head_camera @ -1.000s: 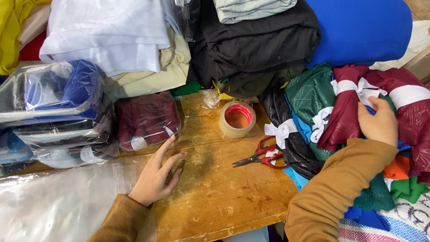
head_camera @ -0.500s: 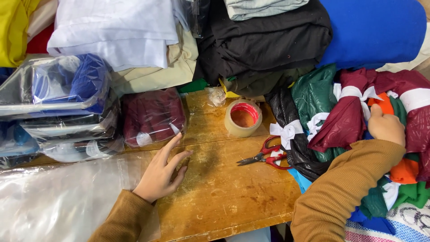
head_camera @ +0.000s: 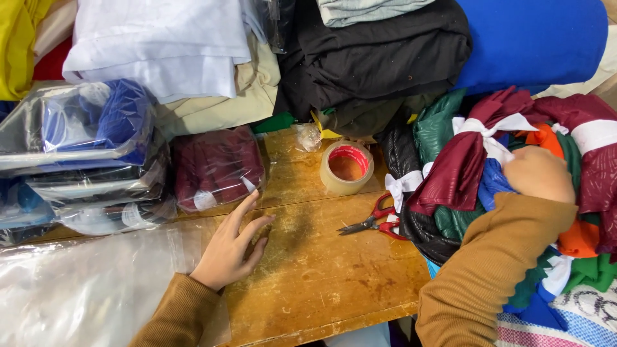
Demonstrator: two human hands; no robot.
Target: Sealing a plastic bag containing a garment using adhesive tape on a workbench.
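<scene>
While the left hand (head_camera: pixel 230 252) lies flat with fingers spread on the worktop (head_camera: pixel 321 283) beside a plastic sheet (head_camera: pixel 83 289), the right hand (head_camera: pixel 538 173) is buried in fabric bundles (head_camera: pixel 475 160); its grip cannot be told. Scissors (head_camera: pixel 376 222) and tape (head_camera: pixel 347 168) lie between.

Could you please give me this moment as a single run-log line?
left hand: flat on wooden table, beside clear plastic sheet | right hand: in bundled garments | scissors, tape roll: untouched

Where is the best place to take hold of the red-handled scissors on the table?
Probably by the red handle loops of the scissors, coming from above: they lie flat and closed on the wooden table, blades pointing left toward the left hand, loops right against the fabric bundles.
</scene>
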